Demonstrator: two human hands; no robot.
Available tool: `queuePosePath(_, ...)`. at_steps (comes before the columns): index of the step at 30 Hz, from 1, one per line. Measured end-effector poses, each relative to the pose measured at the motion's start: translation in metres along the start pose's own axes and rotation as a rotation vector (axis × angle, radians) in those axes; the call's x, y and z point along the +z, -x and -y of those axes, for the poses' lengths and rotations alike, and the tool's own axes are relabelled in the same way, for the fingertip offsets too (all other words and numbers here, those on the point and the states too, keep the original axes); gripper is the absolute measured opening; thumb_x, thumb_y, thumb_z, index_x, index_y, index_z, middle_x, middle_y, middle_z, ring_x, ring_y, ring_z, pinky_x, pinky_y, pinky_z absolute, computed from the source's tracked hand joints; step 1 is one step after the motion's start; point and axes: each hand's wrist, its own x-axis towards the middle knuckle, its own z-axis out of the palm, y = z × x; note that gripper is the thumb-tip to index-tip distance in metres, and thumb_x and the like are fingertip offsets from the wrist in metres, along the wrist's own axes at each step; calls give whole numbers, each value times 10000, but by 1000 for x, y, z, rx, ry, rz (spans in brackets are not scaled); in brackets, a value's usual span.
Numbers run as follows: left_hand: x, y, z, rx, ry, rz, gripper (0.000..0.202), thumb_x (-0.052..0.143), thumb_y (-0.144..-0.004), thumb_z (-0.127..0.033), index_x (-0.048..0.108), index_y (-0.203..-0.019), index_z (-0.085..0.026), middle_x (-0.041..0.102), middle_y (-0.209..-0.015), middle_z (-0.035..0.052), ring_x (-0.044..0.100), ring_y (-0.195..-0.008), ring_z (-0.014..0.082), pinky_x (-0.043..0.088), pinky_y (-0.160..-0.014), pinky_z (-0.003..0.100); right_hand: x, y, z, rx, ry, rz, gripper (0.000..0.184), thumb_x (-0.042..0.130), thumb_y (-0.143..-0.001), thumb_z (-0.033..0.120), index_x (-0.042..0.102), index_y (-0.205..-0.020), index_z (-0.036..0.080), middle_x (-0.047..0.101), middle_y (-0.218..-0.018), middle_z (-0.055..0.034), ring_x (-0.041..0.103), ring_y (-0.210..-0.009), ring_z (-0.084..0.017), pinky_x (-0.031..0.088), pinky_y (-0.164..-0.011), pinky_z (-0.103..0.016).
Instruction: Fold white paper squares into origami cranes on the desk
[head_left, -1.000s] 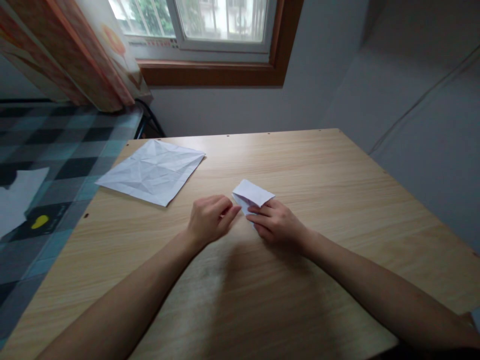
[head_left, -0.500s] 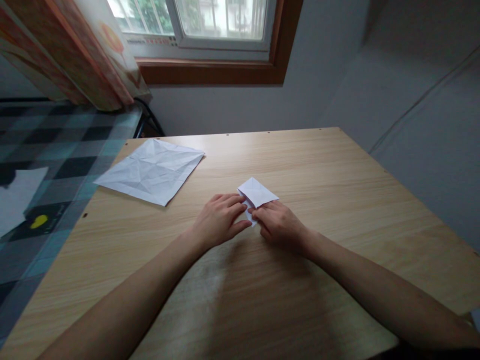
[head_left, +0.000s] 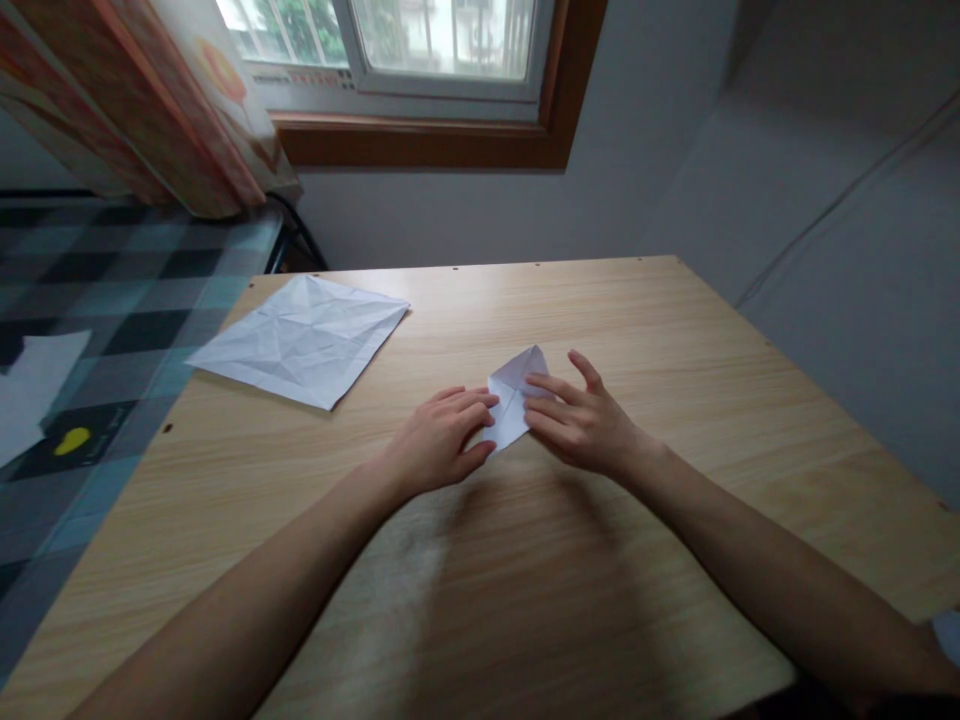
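A small folded white paper [head_left: 514,398] lies on the wooden table [head_left: 675,400] between my hands. My left hand [head_left: 442,440] rests flat beside it, fingers stretched out, the fingertips touching the paper's left edge. My right hand [head_left: 581,420] has its fingers spread, with the fingertips pressing on the paper's right side. Neither hand lifts the paper.
A larger creased white sheet [head_left: 300,340] lies flat at the table's far left. Left of the table is a checked bed cover [head_left: 97,330] with a white paper [head_left: 26,385] and a dark card with a yellow mark [head_left: 71,442]. A window and curtain stand behind.
The right hand has opened from a pinch on the folded paper to spread fingers. The paper has turned and now lies flatter, and the left hand has moved in to touch it.
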Motion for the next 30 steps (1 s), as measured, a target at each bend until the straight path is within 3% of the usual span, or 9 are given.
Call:
queuePosePath(6,-1,-2,-1,-13,32,14,201,478,-966,-302,636,-972,-178,674,-1283,108,619,-1222,249,445,-1086,483,12,-6,1,17,143,-34,188,553,-949,164,673,-827,241,677,-683,23,611,-1065,-203,81,-1227,-537)
queuePosePath(8,0,-2,-1,-8,23,11,215,501,-966,-344,633,-969,-174,679,-1270,116,628,-1205,257,453,-1076,490,15,-9,4,38,172,-54,174,550,-955,170,690,-884,245,699,-739,15,607,-1062,-209,60,-1225,-551)
queuePosePath(11,1,-2,-1,16,-8,4,187,559,-939,-338,626,-968,-166,678,-1259,128,629,-1195,270,462,-1065,487,18,-13,10,115,150,-102,163,562,-960,206,675,-1068,254,722,-1063,-37,569,-1171,-233,76,-1222,-562)
queuePosePath(14,1,-2,0,28,-19,3,181,574,-933,-329,625,-991,-166,674,-1259,122,622,-1201,269,465,-1062,472,21,-10,11,319,46,-173,426,623,-931,354,530,-1337,264,546,-1394,-119,456,-1330,-312,178,-1193,-592)
queuePosePath(18,2,-1,1,62,-44,12,259,550,-949,-333,625,-1140,-174,660,-1271,111,604,-1212,267,466,-1056,463,28,-3,0,584,-268,-248,931,680,-836,566,148,-1551,298,324,-1534,-173,378,-1394,-359,389,-1094,-580)
queuePosePath(20,3,-1,2,79,-79,13,290,527,-961,-321,632,-1197,-188,650,-1282,113,591,-1221,278,466,-1046,472,29,0,-8,599,-387,-241,990,702,-806,589,108,-1553,325,243,-1574,-173,393,-1386,-353,439,-1055,-570)
queuePosePath(24,4,0,3,99,-112,16,296,511,-964,-303,676,-1196,-218,641,-1284,109,574,-1231,294,465,-1039,480,16,-4,-20,350,-431,-21,614,744,-820,437,498,-1366,298,207,-1609,-149,396,-1393,-350,423,-1070,-546)
queuePosePath(27,3,0,3,106,-102,22,302,516,-957,-297,690,-1192,-219,640,-1284,111,575,-1224,298,464,-1040,486,-2,-13,-26,309,-377,119,407,742,-828,300,628,-1211,221,397,-1507,-188,427,-1373,-351,439,-1054,-520)
queuePosePath(30,3,0,3,106,-83,32,305,521,-951,-291,691,-1195,-223,638,-1290,102,567,-1231,294,452,-1058,488,-18,-20,-33,312,-282,265,269,670,-865,177,671,-1133,200,629,-1220,-158,590,-1158,-304,494,-975,-480)
